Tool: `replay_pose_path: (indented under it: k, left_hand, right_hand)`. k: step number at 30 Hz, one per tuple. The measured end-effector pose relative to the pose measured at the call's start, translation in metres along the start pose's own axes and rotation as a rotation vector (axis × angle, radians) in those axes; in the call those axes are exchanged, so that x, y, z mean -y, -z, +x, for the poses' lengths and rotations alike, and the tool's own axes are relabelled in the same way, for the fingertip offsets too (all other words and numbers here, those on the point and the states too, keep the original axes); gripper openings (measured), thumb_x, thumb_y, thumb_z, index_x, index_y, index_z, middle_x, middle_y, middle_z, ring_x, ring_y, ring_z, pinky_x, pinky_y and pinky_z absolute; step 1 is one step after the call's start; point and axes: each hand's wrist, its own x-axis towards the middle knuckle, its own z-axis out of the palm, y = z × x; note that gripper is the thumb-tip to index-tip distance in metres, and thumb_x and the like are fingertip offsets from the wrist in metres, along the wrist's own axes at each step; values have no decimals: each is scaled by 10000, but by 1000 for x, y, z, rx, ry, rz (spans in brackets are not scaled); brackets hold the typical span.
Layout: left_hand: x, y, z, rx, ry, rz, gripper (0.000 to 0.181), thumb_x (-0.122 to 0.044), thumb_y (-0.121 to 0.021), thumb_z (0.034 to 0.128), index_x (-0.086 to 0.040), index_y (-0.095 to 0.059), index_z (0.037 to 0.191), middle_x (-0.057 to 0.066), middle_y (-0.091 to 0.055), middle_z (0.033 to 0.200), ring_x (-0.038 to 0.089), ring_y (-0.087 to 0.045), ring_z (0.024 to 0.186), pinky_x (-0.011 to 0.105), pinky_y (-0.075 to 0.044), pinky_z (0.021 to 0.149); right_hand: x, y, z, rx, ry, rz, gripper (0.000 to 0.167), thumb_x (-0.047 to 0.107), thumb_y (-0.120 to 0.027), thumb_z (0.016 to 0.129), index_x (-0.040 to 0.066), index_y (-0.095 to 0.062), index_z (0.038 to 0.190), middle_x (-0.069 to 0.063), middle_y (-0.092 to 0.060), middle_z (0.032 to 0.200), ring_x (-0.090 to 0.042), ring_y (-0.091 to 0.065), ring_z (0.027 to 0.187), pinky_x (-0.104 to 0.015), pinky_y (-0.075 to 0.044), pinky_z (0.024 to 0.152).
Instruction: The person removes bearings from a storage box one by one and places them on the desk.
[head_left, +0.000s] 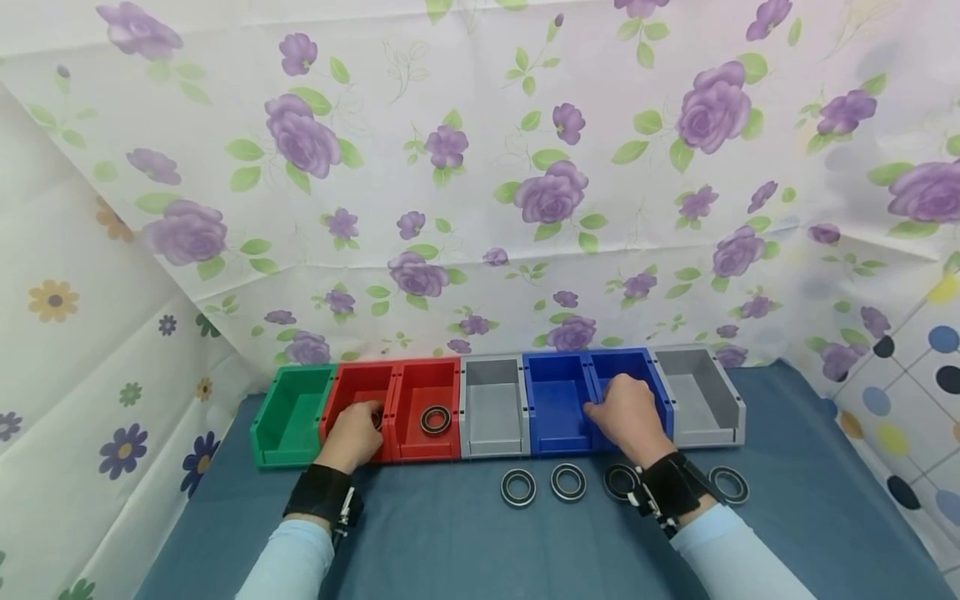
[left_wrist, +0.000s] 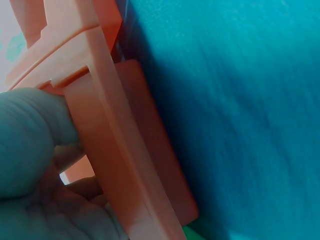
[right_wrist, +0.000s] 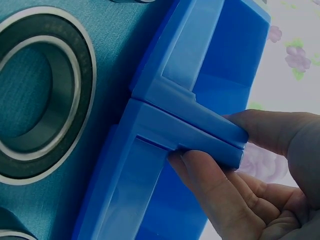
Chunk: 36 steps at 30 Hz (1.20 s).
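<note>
In the head view, my left hand (head_left: pixel 353 434) reaches into the left red bin (head_left: pixel 365 372), beside a partly covered ring bearing (head_left: pixel 377 420). The left wrist view shows the bent thumb and fingers behind the red bin front (left_wrist: pixel 120 150); whether they grip the bearing is hidden. My right hand (head_left: pixel 632 414) is at the two blue bins. In the right wrist view its thumb and fingers pinch the adjoining walls (right_wrist: pixel 200 125) of these bins from both sides. Another bearing (head_left: pixel 435 420) lies in the second red bin (head_left: pixel 427 450).
A green bin (head_left: pixel 292 417) ends the row at left; grey bins (head_left: pixel 492 408) stand mid-row and at the right end. On the blue cloth in front lie several bearings (head_left: pixel 518 502), one beside my right wrist. A flowered curtain (head_left: pixel 480 208) hangs behind.
</note>
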Motion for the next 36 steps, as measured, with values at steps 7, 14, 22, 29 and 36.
replay_pose_path:
  k: [7,14,22,29,36]
  left_hand:
    - [0,-1,-3,-63,-1,24,435,4,-598,809,-55,-582,1240,141,-636,1098,275,-578,973,478,-497,857]
    - [2,-3,-5,-133,-43,32,327,-21,-614,826,-61,-631,1150,130,-647,1057,262,-580,938,467,-501,850]
    - [12,-7,-10,-209,-134,46,347,-93,-629,860,-56,-586,1202,145,-633,1066,289,-569,978,471,-500,831]
    - [15,-1,-17,-233,-163,34,504,-137,-644,868,-100,-478,1342,209,-534,1228,362,-534,1112,538,-475,884]
    - [14,6,-25,-363,-212,-39,544,-146,-657,862,-81,-452,1362,182,-465,1268,355,-501,1146,534,-475,894]
  right_hand:
    - [0,1,-1,5,-2,-3,498,303,-711,803,146,-366,479,68,-263,464,-119,-384,370,-229,-305,354]
    - [0,2,-1,10,-5,0,493,304,-704,809,142,-374,480,64,-267,462,-119,-385,371,-228,-301,355]
    - [1,1,-1,7,3,-3,497,299,-707,806,144,-367,477,66,-263,462,-117,-382,367,-226,-300,352]
    - [1,2,-2,6,3,-6,497,297,-709,803,138,-373,474,61,-268,454,-125,-398,364,-227,-312,353]
    - [1,4,-2,6,9,-5,495,286,-705,805,138,-371,473,58,-268,452,-128,-405,365,-222,-312,356]
